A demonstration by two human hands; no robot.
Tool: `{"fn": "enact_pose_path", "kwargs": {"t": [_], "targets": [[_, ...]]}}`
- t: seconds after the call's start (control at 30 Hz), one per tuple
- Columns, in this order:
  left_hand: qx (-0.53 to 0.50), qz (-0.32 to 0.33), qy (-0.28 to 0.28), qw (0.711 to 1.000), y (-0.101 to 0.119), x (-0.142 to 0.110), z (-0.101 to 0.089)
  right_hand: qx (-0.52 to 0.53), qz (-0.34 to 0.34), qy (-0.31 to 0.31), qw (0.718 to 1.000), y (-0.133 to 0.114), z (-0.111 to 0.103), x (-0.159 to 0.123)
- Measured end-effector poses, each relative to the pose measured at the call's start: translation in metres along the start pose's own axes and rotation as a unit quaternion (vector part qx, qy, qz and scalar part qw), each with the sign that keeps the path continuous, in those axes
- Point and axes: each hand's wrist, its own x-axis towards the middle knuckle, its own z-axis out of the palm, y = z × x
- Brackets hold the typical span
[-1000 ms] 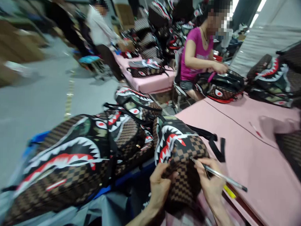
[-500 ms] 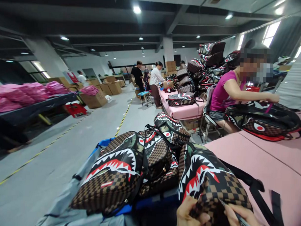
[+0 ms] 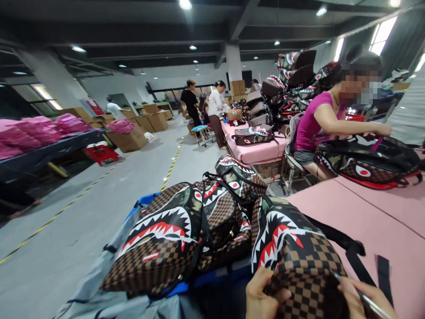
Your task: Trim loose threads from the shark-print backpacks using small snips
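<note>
A backpack (image 3: 303, 251) with a brown-and-black check and a printed shark mouth lies at the lower right, its checked bottom end towards me. My left hand (image 3: 263, 298) pinches that bottom end by its left corner. In my right hand (image 3: 364, 299) is a slim silver pointed tool (image 3: 374, 307), its exact kind unclear. Its tip touches or nearly touches the backpack's bottom seam at the right. A black strap (image 3: 360, 267) trails from this backpack onto the pink table (image 3: 388, 221).
Left of my hands, several similar backpacks (image 3: 157, 236) fill a blue-rimmed bin with a grey liner (image 3: 86, 285). Across the table, a seated person (image 3: 318, 121) handles another backpack (image 3: 365, 169). More backpacks are piled behind (image 3: 284, 92). Pink bundles (image 3: 32, 134) lie on the far left.
My right hand and its tool have moved right along the bottom seam. My left hand still grips the corner. The camera view has shifted slightly.
</note>
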Motion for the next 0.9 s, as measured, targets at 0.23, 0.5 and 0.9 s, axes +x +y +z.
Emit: {"fn": "enact_pose_path", "kwargs": {"t": [0.23,0.5,0.9], "targets": [[0.045,-0.019,-0.020,0.999,0.023,-0.006,-0.004,0.016,-0.091,-0.075,0.993,-0.025,0.001,-0.007],[0.046,-0.005,-0.031,0.998,0.025,-0.009,-0.003,0.032,-0.049,-0.016,0.998,-0.028,-0.007,-0.007],[0.058,-0.007,-0.029,0.998,0.029,-0.008,0.000,0.006,-0.062,-0.017,0.998,-0.020,-0.010,-0.001]]}}
